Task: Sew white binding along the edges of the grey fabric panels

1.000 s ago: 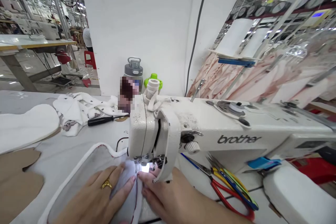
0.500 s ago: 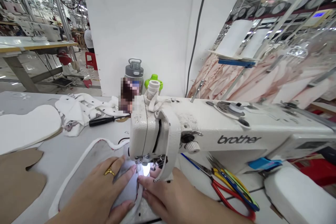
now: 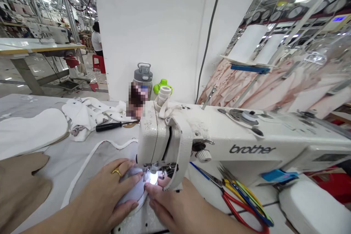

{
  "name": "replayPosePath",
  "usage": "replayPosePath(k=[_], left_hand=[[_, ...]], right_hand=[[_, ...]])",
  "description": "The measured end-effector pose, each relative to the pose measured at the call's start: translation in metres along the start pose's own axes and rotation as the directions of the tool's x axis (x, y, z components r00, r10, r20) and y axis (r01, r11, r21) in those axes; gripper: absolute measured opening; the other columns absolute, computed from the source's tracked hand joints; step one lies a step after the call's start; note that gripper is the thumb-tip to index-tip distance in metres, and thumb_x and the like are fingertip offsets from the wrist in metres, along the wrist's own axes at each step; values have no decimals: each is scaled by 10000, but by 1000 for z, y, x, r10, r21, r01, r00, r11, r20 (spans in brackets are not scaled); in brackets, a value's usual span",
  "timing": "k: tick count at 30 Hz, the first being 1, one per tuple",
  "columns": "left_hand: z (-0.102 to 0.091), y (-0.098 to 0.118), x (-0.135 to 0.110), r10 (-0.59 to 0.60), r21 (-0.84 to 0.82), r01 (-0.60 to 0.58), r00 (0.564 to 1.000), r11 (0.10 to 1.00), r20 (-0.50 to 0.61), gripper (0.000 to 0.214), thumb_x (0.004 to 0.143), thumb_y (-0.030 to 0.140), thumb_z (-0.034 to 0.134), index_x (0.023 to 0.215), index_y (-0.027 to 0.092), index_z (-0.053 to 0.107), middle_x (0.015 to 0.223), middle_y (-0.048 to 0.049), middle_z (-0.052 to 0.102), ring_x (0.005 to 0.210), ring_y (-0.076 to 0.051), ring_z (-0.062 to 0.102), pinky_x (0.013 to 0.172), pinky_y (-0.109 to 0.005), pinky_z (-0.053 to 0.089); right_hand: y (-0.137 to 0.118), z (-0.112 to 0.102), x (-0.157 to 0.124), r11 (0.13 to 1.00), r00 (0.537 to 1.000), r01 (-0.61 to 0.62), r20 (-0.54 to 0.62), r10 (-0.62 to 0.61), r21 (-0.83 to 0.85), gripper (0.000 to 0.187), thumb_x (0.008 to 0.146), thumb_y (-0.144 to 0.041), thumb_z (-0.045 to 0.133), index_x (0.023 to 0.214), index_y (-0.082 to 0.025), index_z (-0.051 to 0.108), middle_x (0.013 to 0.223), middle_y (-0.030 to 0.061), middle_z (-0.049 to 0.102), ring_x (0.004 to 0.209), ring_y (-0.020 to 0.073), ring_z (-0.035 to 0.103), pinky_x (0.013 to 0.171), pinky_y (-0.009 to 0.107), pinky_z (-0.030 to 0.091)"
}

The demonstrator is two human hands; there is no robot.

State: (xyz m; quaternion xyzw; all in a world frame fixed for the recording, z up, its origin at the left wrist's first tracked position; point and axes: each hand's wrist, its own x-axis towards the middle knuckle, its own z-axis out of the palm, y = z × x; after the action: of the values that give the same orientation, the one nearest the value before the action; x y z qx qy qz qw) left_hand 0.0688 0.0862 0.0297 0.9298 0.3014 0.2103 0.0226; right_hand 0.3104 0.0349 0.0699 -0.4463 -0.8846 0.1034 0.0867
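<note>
A grey fabric piece [image 3: 90,168] edged with white binding lies under the needle of a white Brother sewing machine [image 3: 219,142]. My left hand [image 3: 109,193], with a gold ring, lies flat on the fabric, fingers spread, just left of the lit presser foot [image 3: 152,173]. My right hand [image 3: 175,204] rests on the fabric's edge in front of the foot, its fingers pressed on the cloth beside the binding tape [image 3: 175,146] that feeds down from the machine head.
Red and yellow-handled scissors [image 3: 241,204] lie right of my hand. A screwdriver [image 3: 109,126], white cloth pieces [image 3: 87,115], a white pad [image 3: 30,133], brown cardboard patterns [image 3: 19,186] and two bottles [image 3: 144,76] sit left and behind. A person stands far back.
The fabric has turned and fed under the foot; its white-bound edge has swung away from me. My left hand has moved forward with it. The view has shifted slightly.
</note>
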Motion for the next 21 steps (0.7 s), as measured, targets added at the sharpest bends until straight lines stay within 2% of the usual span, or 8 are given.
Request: replayPosePath(k=[5, 10, 13, 17, 21], left_hand=[[5, 2, 0, -56, 10, 56, 998, 998, -12, 333, 887, 273, 585, 1219, 269, 609, 1260, -100, 617, 1141, -305, 559, 896, -431, 502], [9, 0, -1, -77, 3, 77, 997, 997, 8, 261, 905, 266, 542, 1148, 284, 637, 1210, -90, 629, 1160, -304, 542, 945, -469, 471], [3, -3, 0, -46, 48, 45, 999, 998, 27, 290, 910, 269, 550, 1185, 288, 640, 1194, -90, 642, 1132, -294, 555, 916, -441, 471], [-13, -3, 3, -5, 87, -4, 993, 996, 114, 281, 961, 309, 526, 1216, 334, 640, 1184, -48, 667, 1075, -251, 596, 928, -406, 448], [-21, -3, 6, -44, 105, 27, 985, 994, 164, 371, 930, 246, 510, 1264, 371, 614, 1211, -46, 653, 1078, -273, 591, 902, -439, 445]], right_hand=[[0, 3, -1, 999, 999, -42, -12, 42, 3, 296, 988, -302, 449, 1192, -203, 641, 1041, 105, 703, 1000, 265, 651, 873, 373, 512], [1, 3, 0, 999, 999, -35, -9, 35, 0, 305, 978, -297, 465, 1224, -211, 624, 1088, 99, 698, 1022, 272, 647, 894, 389, 511], [0, 4, 1, 998, 998, -56, 9, 56, 0, 319, 974, -299, 456, 1225, -190, 620, 1058, 116, 697, 977, 272, 656, 859, 389, 526], [0, 5, 0, 998, 998, -65, -5, 65, -7, 320, 977, -300, 452, 1230, -188, 613, 1053, 121, 696, 976, 275, 655, 855, 394, 527], [1, 5, -1, 999, 999, -49, -19, 49, -4, 311, 976, -298, 465, 1226, -193, 618, 1055, 109, 699, 984, 269, 652, 858, 379, 522]])
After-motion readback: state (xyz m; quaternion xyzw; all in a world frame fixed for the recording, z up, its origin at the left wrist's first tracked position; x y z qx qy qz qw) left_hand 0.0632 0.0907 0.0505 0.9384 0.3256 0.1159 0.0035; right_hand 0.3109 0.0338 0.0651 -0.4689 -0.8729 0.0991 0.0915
